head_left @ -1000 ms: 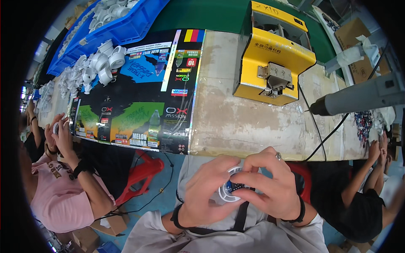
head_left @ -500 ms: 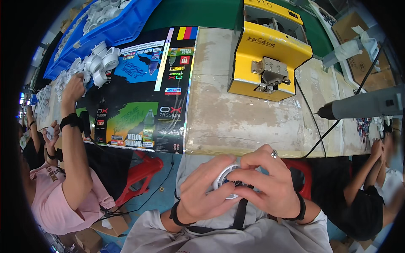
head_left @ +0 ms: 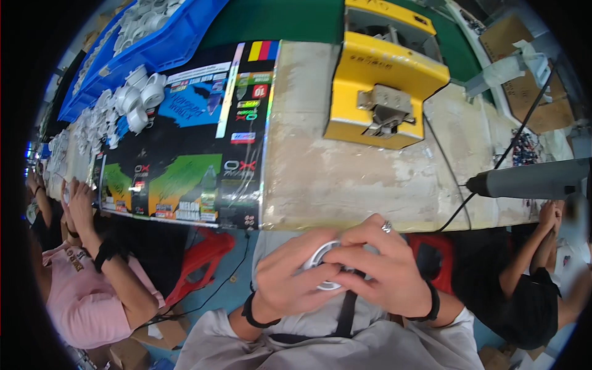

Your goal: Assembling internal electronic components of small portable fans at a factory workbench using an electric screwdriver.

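Close to my body, just off the table's front edge, my left hand (head_left: pixel 288 275) is wrapped round a round white plastic housing (head_left: pixel 316 256). The thumb and fingertips of my right hand (head_left: pixel 390 272) are pressed together over the housing's opening. Something small and dark shows between those fingertips, too covered to name. Both hands meet at the housing, and much of it is hidden behind the fingers.
A yellow machine (head_left: pixel 388 80) with a metal fixture stands on the table (head_left: pixel 302 166). A grey power screwdriver (head_left: pixel 530 180) juts in at right, near a black cable. White plastic parts (head_left: pixel 127 100) lie beside a blue crate (head_left: pixel 157 52) at left. Co-workers sit at both sides.
My fingers have closed further over the white housing, hiding more of its inside. The co-worker on the left has drawn a hand back from the white parts. The whole view has shifted slightly.
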Action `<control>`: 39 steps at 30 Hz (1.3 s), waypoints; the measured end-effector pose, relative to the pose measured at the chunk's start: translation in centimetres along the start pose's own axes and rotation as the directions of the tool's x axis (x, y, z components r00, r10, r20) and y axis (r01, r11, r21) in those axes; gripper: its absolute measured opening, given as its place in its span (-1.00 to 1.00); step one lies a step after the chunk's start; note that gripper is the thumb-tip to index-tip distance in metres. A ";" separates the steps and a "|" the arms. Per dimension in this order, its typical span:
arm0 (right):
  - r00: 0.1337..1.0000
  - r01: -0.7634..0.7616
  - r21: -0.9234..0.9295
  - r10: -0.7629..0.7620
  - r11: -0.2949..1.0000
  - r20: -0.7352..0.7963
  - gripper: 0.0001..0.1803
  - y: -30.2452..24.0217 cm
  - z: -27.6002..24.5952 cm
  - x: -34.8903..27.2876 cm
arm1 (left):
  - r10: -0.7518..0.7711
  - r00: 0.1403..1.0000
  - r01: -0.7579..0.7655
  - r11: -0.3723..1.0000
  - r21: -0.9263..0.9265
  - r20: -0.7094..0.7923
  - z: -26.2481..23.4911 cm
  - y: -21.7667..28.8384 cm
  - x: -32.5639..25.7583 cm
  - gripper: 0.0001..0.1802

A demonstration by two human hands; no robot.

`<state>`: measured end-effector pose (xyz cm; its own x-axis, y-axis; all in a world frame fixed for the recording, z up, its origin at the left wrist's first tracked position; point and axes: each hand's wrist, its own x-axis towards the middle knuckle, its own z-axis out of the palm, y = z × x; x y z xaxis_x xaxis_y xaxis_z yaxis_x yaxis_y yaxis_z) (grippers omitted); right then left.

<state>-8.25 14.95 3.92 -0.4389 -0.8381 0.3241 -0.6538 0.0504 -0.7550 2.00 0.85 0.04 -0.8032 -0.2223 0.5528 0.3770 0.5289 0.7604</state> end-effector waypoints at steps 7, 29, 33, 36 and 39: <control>0.316 -0.182 -0.275 -0.208 0.944 -0.926 0.08 2.0 -6.4 1.5 | -0.057 0.998 0.055 0.996 -0.072 -0.033 -0.4 -0.5 0.4 -0.63; 0.879 0.171 0.601 0.155 0.780 -0.451 0.03 4.7 -4.3 9.9 | -0.121 0.988 0.121 0.993 -0.014 -0.099 -2.0 -2.6 0.2 -0.59; 0.905 0.270 0.720 0.088 0.639 -0.417 -0.06 0.5 -4.2 7.3 | -0.094 0.992 0.092 0.995 -0.024 -0.087 -1.6 -2.6 1.1 -0.63; 0.959 0.222 0.761 0.002 0.610 -0.282 -0.11 -1.1 -4.6 5.5 | -0.065 0.994 0.062 0.997 -0.047 -0.083 -1.2 -2.3 1.9 -0.63; 0.963 0.235 0.774 -0.036 0.587 -0.266 -0.13 -1.1 -3.9 5.0 | -0.055 0.995 0.050 0.997 -0.057 -0.080 -0.9 -2.0 1.9 -0.63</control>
<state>-12.10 12.79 8.62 -0.5632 -0.6649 0.4906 -0.0100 -0.5882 -0.8087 0.13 -1.39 -0.07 -0.7829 -0.3159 0.5359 0.3620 0.4693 0.8054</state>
